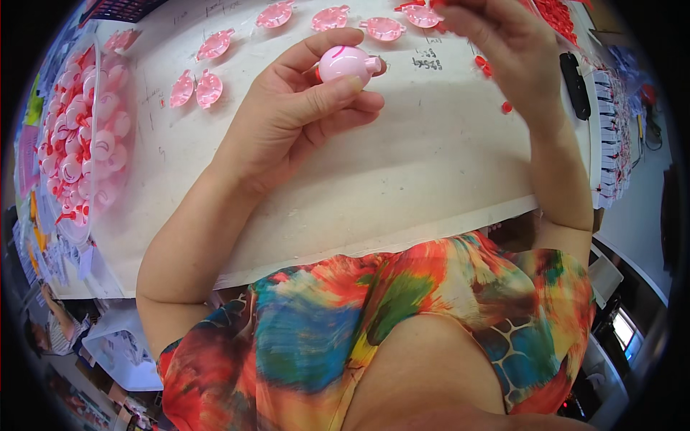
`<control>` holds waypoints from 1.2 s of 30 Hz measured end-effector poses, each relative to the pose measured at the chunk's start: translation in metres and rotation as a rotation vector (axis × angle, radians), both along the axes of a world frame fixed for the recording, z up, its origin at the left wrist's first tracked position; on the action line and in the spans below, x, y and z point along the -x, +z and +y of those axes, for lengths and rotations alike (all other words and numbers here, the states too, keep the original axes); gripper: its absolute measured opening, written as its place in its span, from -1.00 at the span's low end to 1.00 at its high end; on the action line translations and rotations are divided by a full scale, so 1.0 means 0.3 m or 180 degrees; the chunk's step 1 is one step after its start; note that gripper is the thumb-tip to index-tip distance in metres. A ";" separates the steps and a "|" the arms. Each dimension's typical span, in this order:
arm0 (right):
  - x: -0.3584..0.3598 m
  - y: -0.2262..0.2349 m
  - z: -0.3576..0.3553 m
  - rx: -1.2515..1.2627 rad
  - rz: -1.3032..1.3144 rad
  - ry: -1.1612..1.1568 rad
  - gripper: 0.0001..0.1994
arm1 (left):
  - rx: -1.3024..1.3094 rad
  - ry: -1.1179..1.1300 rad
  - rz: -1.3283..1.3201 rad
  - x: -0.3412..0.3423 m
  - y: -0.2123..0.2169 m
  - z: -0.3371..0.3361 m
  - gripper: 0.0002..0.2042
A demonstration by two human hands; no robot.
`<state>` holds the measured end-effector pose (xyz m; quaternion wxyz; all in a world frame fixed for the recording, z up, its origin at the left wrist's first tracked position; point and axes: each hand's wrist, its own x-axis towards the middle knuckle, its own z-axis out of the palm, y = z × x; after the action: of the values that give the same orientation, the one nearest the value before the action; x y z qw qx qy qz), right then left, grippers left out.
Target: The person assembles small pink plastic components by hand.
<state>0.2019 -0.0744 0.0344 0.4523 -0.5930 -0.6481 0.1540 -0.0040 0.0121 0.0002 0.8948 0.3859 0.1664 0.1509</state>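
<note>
My left hand [309, 97] is closed around a glossy pink plastic ball [343, 65]. A short pink neck sticks out on the ball's right side, and a darker pink curved line marks its top. A bit of red shows at its left end, partly covered by my fingers. At the top right, my right hand [503, 54] is raised with its fingers bent together. Red shows at those fingertips, but the picture's edge cuts off what they hold. Just left of them lies a translucent pink half shell [422, 16] with a red piece [411, 5] at its edge.
Several more translucent pink shells [215, 45] lie in an arc across the white table [402, 172]. A clear tub [93, 144] of pink balls stands left. Small red parts [483, 66], a red pile [557, 21], a black object [576, 86] and stacked white pieces [611, 136] are right.
</note>
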 end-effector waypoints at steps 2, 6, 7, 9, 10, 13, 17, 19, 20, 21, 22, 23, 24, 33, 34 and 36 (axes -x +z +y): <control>0.044 -0.003 -0.046 0.0301 0.0106 -0.0122 -0.81 | -0.0269 -0.0103 0.0156 -0.007 0.017 0.003 -0.58; 0.057 -0.012 -0.067 0.0260 0.0018 0.0234 -0.85 | -0.0446 -0.0115 0.0291 -0.016 0.022 -0.013 -0.53; 0.058 -0.015 -0.069 0.0132 -0.0056 0.0352 -0.84 | -0.0441 -0.0030 0.0280 -0.019 0.013 -0.016 -0.52; 0.062 -0.007 -0.071 0.0117 -0.0235 0.0412 -0.84 | -0.0424 0.0055 0.0280 -0.020 0.008 -0.019 -0.51; 0.066 -0.013 -0.066 0.0171 -0.0149 0.0412 -0.84 | -0.0469 0.0023 0.0342 -0.018 0.009 -0.013 -0.51; 0.072 -0.015 -0.061 0.0234 -0.0186 0.0440 -0.84 | -0.0489 -0.0055 0.0391 -0.020 -0.001 -0.007 -0.51; 0.076 -0.013 -0.068 0.0340 -0.0250 0.0514 -0.85 | -0.0497 -0.0091 0.0355 -0.017 -0.003 -0.008 -0.51; 0.079 -0.018 -0.068 0.0339 -0.0231 0.0500 -0.84 | -0.0480 -0.0100 0.0374 -0.015 -0.002 -0.007 -0.52; 0.079 -0.019 -0.068 0.0326 -0.0222 0.0478 -0.84 | -0.0477 -0.0113 0.0383 -0.015 -0.004 -0.007 -0.52; 0.081 -0.017 -0.069 0.0335 -0.0221 0.0482 -0.84 | -0.0468 -0.0110 0.0384 -0.015 -0.005 -0.008 -0.52; 0.083 -0.013 -0.068 0.0307 -0.0290 0.0538 -0.84 | -0.0480 -0.0121 0.0379 -0.015 -0.007 -0.009 -0.52; 0.085 -0.012 -0.068 0.0279 -0.0358 0.0595 -0.84 | -0.0493 -0.0133 0.0374 -0.015 -0.009 -0.010 -0.52; 0.087 -0.014 -0.065 0.0285 -0.0356 0.0601 -0.84 | -0.0486 -0.0127 0.0376 -0.014 -0.012 -0.009 -0.52; 0.087 -0.019 -0.058 0.0158 -0.0427 0.0682 -0.83 | -0.0250 -0.0376 0.0396 -0.010 -0.014 0.004 -0.45; 0.079 -0.027 -0.058 0.0153 -0.0379 0.0710 -0.82 | -0.0251 -0.0410 0.0393 -0.012 -0.016 0.006 -0.45; 0.070 -0.039 -0.055 0.0156 -0.0333 0.0741 -0.82 | -0.0244 -0.0441 0.0386 -0.013 -0.018 0.006 -0.45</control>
<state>0.1809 -0.0909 0.0226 0.3823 -0.5319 -0.7313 0.1902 -0.0001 0.0140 -0.0053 0.8759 0.4388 0.1873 0.0712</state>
